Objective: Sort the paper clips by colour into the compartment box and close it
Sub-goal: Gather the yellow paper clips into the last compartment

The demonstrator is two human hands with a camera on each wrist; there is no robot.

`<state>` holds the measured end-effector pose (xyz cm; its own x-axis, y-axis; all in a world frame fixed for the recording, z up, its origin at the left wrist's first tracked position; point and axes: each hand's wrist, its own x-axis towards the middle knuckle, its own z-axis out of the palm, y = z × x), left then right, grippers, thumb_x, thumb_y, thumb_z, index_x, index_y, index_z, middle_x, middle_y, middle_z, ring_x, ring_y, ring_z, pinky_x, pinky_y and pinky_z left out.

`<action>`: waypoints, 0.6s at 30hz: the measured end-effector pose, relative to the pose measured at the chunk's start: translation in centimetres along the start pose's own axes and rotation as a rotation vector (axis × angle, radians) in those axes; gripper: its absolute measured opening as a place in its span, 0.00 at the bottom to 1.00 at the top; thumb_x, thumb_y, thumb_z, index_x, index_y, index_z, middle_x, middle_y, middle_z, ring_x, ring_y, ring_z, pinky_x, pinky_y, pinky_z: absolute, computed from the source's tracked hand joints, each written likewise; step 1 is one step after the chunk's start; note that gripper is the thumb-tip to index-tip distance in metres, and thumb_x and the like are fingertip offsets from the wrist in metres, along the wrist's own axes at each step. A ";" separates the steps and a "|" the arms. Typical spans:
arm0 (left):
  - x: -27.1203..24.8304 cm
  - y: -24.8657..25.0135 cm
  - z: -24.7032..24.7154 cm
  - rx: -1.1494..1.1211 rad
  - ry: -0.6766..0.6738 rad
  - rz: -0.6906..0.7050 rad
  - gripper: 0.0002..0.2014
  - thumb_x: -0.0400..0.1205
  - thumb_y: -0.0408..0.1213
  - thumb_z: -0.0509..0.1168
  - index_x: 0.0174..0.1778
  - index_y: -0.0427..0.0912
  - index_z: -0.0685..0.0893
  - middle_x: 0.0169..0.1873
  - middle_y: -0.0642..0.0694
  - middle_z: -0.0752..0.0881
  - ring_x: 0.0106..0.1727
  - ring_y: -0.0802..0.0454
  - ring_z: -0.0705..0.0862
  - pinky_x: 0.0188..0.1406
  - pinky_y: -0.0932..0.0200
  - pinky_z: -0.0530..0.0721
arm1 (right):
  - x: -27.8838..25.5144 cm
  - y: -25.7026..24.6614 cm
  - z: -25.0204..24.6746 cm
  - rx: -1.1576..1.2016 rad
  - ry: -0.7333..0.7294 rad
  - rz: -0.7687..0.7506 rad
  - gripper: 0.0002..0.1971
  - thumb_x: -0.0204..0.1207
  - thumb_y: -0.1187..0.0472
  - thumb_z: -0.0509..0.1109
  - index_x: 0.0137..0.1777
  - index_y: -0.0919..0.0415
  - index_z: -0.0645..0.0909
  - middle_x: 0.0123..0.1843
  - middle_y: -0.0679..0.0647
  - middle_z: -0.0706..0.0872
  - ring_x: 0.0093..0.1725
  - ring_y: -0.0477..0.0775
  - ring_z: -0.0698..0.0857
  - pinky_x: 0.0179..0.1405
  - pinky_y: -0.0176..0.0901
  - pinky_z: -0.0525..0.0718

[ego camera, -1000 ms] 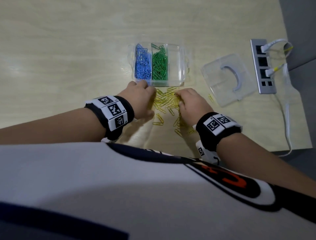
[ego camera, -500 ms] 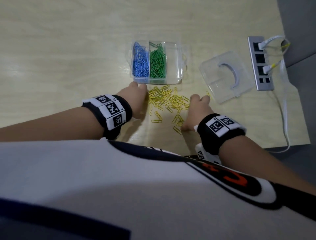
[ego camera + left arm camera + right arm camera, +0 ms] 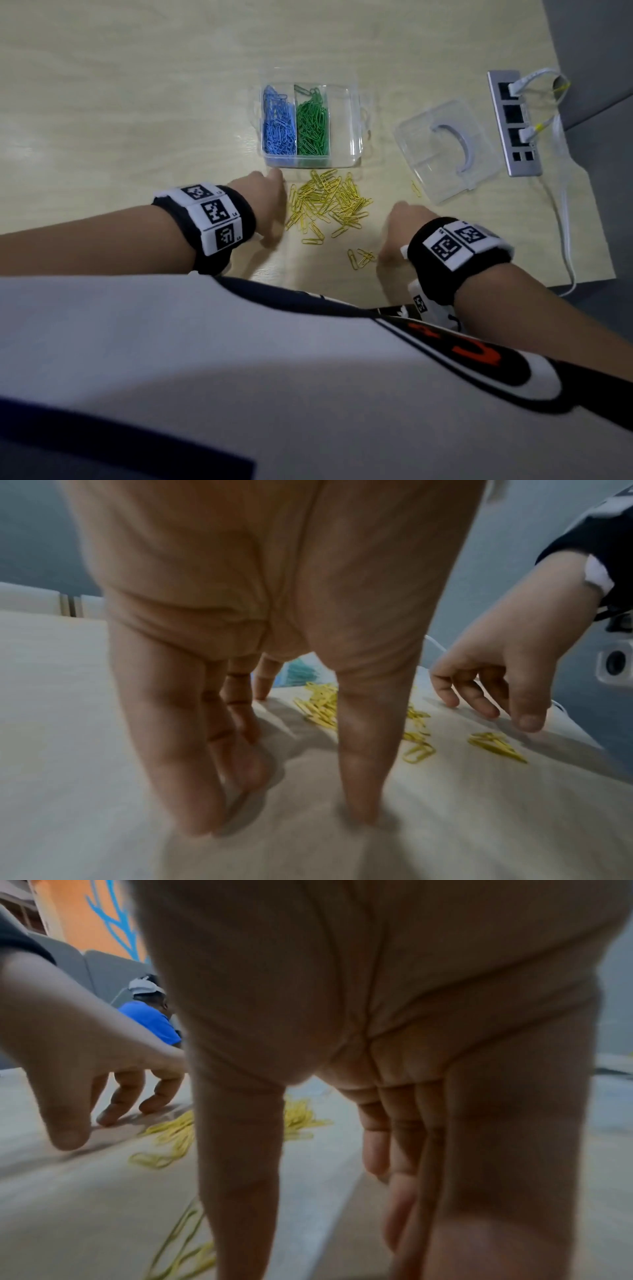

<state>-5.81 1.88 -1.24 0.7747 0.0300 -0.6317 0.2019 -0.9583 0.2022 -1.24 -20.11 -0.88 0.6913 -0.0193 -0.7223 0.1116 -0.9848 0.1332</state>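
I am working at a pale wooden table (image 3: 137,102). A clear compartment box (image 3: 354,126) is sitting toward the table's far edge. A loose heap of yellow paper clips (image 3: 329,202) is lying on the bare wood just on the near side of the box, with a few strays (image 3: 359,257) lying closer to the near edge. The clear lid (image 3: 445,147) is lying flat toward the right edge, apart from the box. A grey power strip (image 3: 513,123) is lying along the right edge, its white cable (image 3: 567,233) trailing off the near right corner.
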 end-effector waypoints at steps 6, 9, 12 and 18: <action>-0.1 2.6 1.8 0.003 0.071 0.085 0.26 0.72 0.36 0.72 0.59 0.37 0.66 0.36 0.43 0.79 0.35 0.47 0.80 0.27 0.56 0.77 | 6.6 -0.5 5.9 0.065 -0.035 0.101 0.41 0.34 0.39 0.79 0.49 0.57 0.76 0.41 0.62 0.83 0.42 0.69 0.84 0.51 0.66 0.82; 0.5 3.7 1.3 -0.030 0.079 0.104 0.29 0.73 0.33 0.73 0.64 0.35 0.64 0.39 0.42 0.81 0.35 0.48 0.79 0.26 0.57 0.74 | 1.0 -2.8 1.5 0.132 0.068 -0.054 0.16 0.67 0.57 0.78 0.48 0.63 0.76 0.41 0.59 0.82 0.45 0.62 0.84 0.42 0.44 0.81; 1.0 3.9 0.4 -0.018 0.117 0.128 0.33 0.70 0.33 0.75 0.66 0.36 0.65 0.43 0.39 0.83 0.39 0.44 0.79 0.33 0.53 0.77 | 0.5 -2.7 -0.2 0.296 0.261 -0.195 0.07 0.77 0.65 0.67 0.54 0.60 0.78 0.49 0.57 0.83 0.46 0.57 0.83 0.42 0.42 0.79; 1.2 2.3 -0.1 -0.020 0.108 0.047 0.37 0.64 0.40 0.80 0.65 0.39 0.69 0.50 0.42 0.81 0.45 0.44 0.81 0.40 0.53 0.83 | 2.0 -0.9 -1.5 0.254 0.437 -0.021 0.18 0.77 0.69 0.59 0.68 0.65 0.70 0.69 0.63 0.70 0.65 0.63 0.75 0.55 0.50 0.75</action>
<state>-4.34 -0.22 -1.43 0.8436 0.0168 -0.5368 0.1752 -0.9534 0.2455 1.11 -18.96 -1.44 0.9310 0.0219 -0.3644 -0.0107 -0.9961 -0.0873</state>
